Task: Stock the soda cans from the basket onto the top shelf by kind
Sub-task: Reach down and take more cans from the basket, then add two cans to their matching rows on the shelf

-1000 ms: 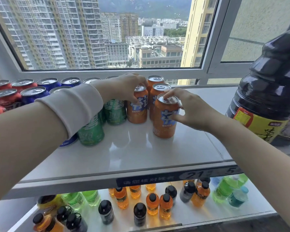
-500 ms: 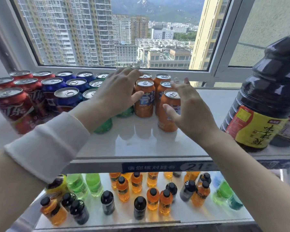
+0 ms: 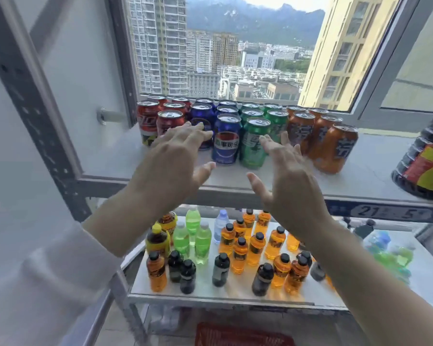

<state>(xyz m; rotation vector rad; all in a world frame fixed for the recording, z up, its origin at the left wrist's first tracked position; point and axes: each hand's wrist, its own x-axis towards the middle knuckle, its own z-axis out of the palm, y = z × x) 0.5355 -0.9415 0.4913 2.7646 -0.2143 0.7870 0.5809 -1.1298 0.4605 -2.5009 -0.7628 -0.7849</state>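
Note:
On the top shelf point(image 3: 360, 176) the soda cans stand grouped by colour: red cans point(image 3: 148, 121) at the left, then blue cans point(image 3: 226, 141), green cans point(image 3: 254, 146) and orange cans point(image 3: 335, 148) at the right. My left hand point(image 3: 175, 166) hovers with spread fingers in front of the red and blue cans. My right hand point(image 3: 288, 181) hovers with spread fingers in front of the green and orange cans. Neither hand holds anything. A red basket point(image 3: 243, 335) shows at the bottom edge, under the shelves.
A large dark bottle point(image 3: 425, 166) with a red and yellow label stands at the shelf's right end. The lower shelf point(image 3: 235, 293) carries several small orange, green and dark bottles. A grey metal upright point(image 3: 35, 108) rises at the left. An open window lies behind the cans.
Both hands let go of the orange cans and drew back toward me with fingers spread. The view pulled back and shifted, so all four can groups now show.

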